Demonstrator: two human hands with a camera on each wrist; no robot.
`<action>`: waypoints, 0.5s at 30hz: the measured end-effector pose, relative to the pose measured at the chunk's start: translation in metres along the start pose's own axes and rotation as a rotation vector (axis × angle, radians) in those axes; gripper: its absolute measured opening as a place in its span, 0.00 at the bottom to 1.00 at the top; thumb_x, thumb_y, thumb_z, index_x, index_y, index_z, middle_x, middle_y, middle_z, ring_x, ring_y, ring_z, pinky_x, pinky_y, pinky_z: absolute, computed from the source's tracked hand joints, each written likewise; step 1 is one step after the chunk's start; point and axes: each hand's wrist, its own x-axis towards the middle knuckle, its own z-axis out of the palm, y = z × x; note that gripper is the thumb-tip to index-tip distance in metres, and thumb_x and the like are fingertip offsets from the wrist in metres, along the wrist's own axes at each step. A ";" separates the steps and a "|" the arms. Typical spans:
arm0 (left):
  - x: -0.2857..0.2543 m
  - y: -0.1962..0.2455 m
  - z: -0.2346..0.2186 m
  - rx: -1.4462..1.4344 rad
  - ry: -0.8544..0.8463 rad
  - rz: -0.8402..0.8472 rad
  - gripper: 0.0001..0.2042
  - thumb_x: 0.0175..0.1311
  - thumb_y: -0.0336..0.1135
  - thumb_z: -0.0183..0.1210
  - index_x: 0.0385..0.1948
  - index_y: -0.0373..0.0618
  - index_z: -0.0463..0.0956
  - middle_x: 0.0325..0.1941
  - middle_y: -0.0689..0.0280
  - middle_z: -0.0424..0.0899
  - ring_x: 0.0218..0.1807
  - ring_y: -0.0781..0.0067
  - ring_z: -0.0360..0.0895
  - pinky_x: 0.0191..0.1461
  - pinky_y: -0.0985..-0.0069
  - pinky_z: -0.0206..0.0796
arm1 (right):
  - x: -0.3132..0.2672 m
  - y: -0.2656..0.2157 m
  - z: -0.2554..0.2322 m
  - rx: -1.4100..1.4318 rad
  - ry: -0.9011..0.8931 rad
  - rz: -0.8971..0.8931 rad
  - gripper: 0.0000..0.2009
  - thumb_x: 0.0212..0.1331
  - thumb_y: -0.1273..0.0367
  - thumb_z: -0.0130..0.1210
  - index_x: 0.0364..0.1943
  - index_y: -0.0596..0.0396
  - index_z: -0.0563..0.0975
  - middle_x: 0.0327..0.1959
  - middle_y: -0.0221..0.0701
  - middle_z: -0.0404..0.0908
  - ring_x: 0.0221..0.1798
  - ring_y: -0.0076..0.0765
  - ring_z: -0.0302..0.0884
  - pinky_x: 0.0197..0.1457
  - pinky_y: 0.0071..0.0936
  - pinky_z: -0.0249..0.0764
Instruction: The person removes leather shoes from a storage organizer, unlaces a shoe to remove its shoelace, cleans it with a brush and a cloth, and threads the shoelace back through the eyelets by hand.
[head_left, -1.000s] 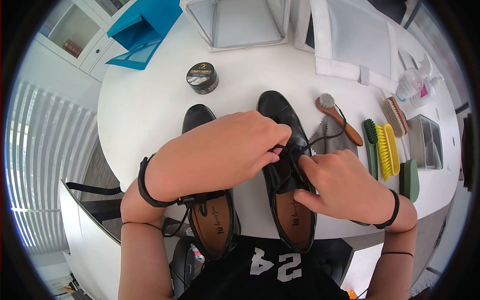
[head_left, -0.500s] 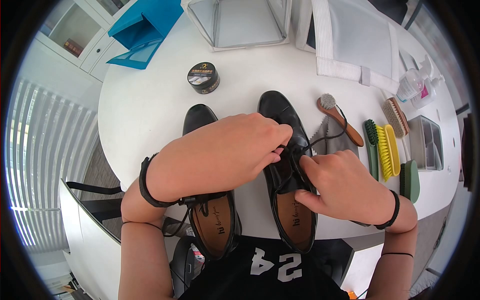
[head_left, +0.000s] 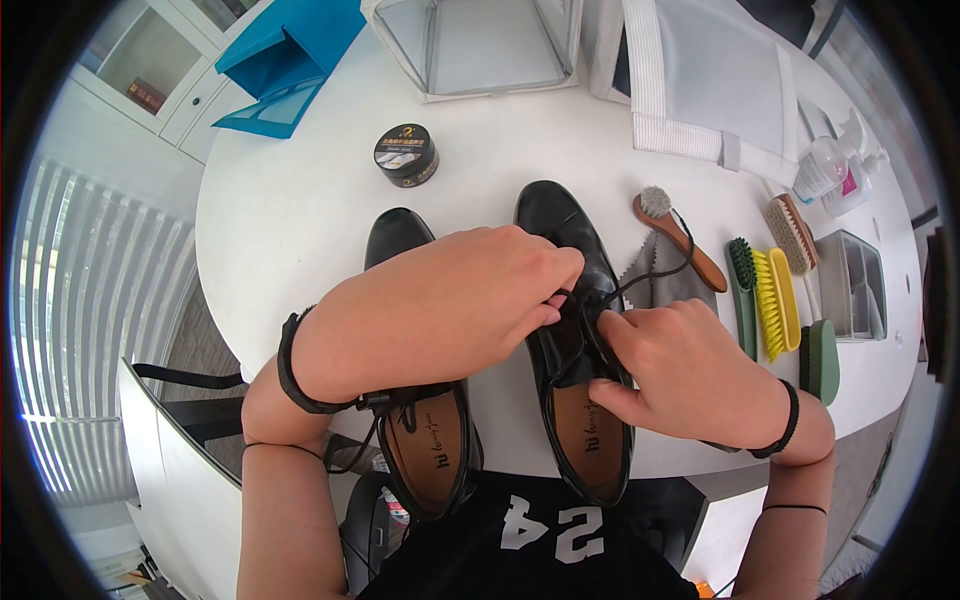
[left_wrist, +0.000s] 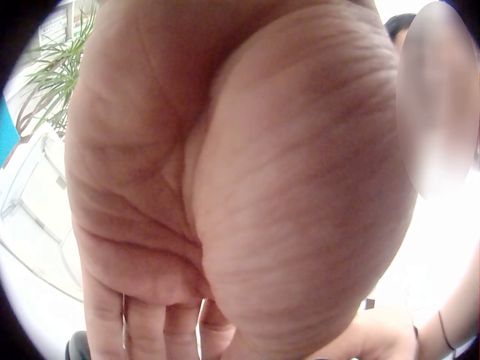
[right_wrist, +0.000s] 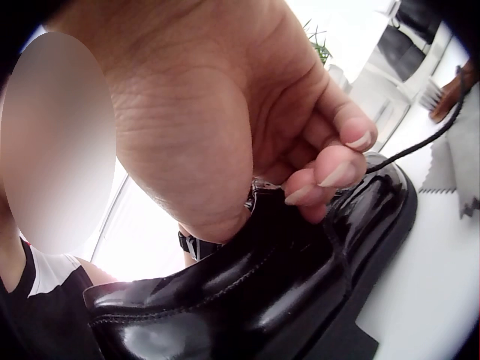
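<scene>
Two black lace-up shoes with tan insoles stand side by side: the left shoe (head_left: 425,450) and the right shoe (head_left: 555,210). My left hand (head_left: 450,295) reaches across the left shoe to the right one and pinches the black shoelace (head_left: 650,277) at its lacing. Its palm fills the left wrist view, hiding the fingertips there. At the right shoe's near side, my right hand (head_left: 695,370) grips the upper beside the lacing. In the right wrist view its curled fingers (right_wrist: 337,169) sit close over the eyelets, and a loose lace end runs outward.
A wooden-handled dauber brush (head_left: 690,245) lies over a grey cloth (head_left: 680,288). Further right are a yellow brush (head_left: 775,305), green brushes, a clear bin (head_left: 850,285) and bottles. A black polish tin (head_left: 406,157) stands beyond the shoes; fabric boxes line the back.
</scene>
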 end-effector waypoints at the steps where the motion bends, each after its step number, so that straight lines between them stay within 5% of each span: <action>1: 0.000 0.000 0.000 0.000 -0.004 0.000 0.06 0.73 0.28 0.61 0.42 0.36 0.75 0.39 0.52 0.87 0.44 0.42 0.84 0.48 0.55 0.74 | 0.000 0.000 0.000 0.002 0.001 -0.001 0.19 0.63 0.58 0.69 0.33 0.64 0.79 0.23 0.42 0.83 0.26 0.54 0.86 0.33 0.43 0.82; 15: 0.001 0.000 0.000 0.012 -0.011 -0.008 0.06 0.74 0.28 0.61 0.41 0.36 0.75 0.39 0.52 0.87 0.43 0.42 0.84 0.48 0.55 0.74 | 0.000 0.001 0.001 0.001 0.005 -0.007 0.19 0.62 0.58 0.69 0.33 0.64 0.79 0.24 0.43 0.83 0.27 0.54 0.86 0.33 0.43 0.82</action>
